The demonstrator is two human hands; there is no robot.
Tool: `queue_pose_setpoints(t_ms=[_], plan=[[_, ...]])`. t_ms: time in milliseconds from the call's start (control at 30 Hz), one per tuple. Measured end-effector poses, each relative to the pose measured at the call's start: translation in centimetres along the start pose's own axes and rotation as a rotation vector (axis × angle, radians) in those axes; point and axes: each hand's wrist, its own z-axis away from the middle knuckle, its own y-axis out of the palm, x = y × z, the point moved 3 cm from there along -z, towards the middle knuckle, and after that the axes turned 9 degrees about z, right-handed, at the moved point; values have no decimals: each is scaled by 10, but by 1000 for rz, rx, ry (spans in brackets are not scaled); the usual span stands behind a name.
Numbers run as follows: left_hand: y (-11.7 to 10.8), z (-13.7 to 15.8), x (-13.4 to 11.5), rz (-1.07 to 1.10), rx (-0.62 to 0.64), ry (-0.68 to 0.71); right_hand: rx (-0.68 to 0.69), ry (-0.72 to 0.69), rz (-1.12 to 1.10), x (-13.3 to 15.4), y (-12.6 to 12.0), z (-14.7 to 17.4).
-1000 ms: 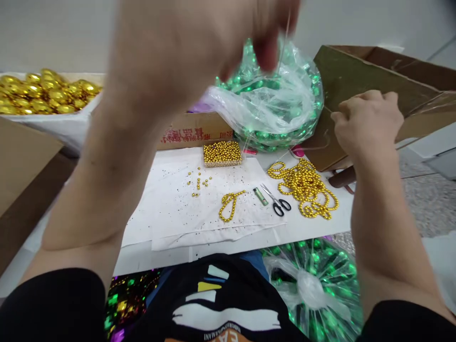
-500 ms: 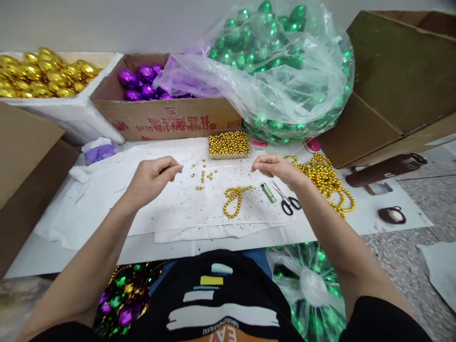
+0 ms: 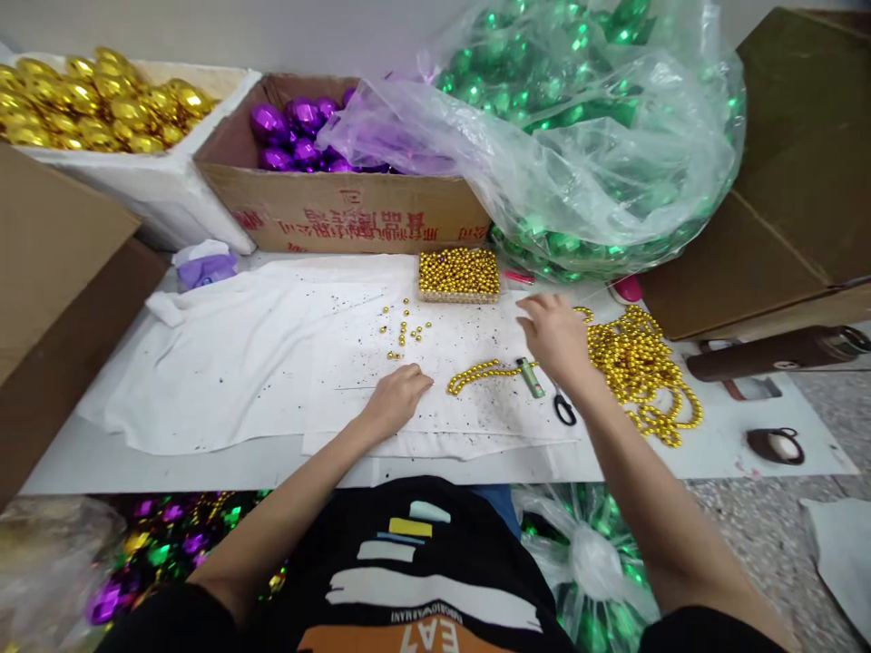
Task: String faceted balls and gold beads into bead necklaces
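My left hand [image 3: 398, 397] is low over the white cloth, thumb and fingers pinched together; what lies between them is too small to make out. A thin dark line [image 3: 357, 388], like a needle or thread, shows on the cloth to its left. Right of its fingertips lies a short folded strand of gold beads [image 3: 473, 372], its end by a green lighter [image 3: 531, 378]. My right hand [image 3: 554, 336] hovers above the lighter, fingers bent and apart, nothing visible in them. Black-handled scissors [image 3: 564, 410] are partly hidden beneath it. Loose gold beads [image 3: 402, 332] are scattered mid-cloth.
A clear box of gold beads [image 3: 458, 276] stands at the back. Behind are a carton of purple ornaments [image 3: 354, 213] and a bag of green ones [image 3: 599, 172]. On the right lie a heap of gold bead strands [image 3: 632, 363] and a dark bottle [image 3: 776, 354].
My left hand has come down and right toward the bead strand. My right hand has turned, fingers spreading apart. The strand's loop has narrowed and its end reaches farther right. The view has shifted slightly.
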Motion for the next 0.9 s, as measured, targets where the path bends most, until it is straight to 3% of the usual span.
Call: queue_pose_setpoints(t_ms=[67,167,233,267,367,467,533,633,767,900], plan=[[4,1,-5,20,-13,37,105,-24,-244,33,17,28],[-7,4,-11,104,-99,94,520,-33,-748,76,50,63],[-16,6,-11,143,-140,97,674,19,-881,88,67,76],[-19,7,-10,151,-140,88,681,44,-870,88,73,78],[-16,10,-2,98,-80,74,563,0,-567,79,80,80],[3,13,8,-82,-28,113,436,-78,-181,71,81,84],[16,13,13,-197,-37,147,393,-76,-65,70,84,90],[27,12,14,-278,-96,190,372,-64,-9,71,88,96],[24,15,8,-254,-142,159,316,-39,-43,61,79,97],[14,24,7,-183,-151,89,60,180,-305,23,41,104]])
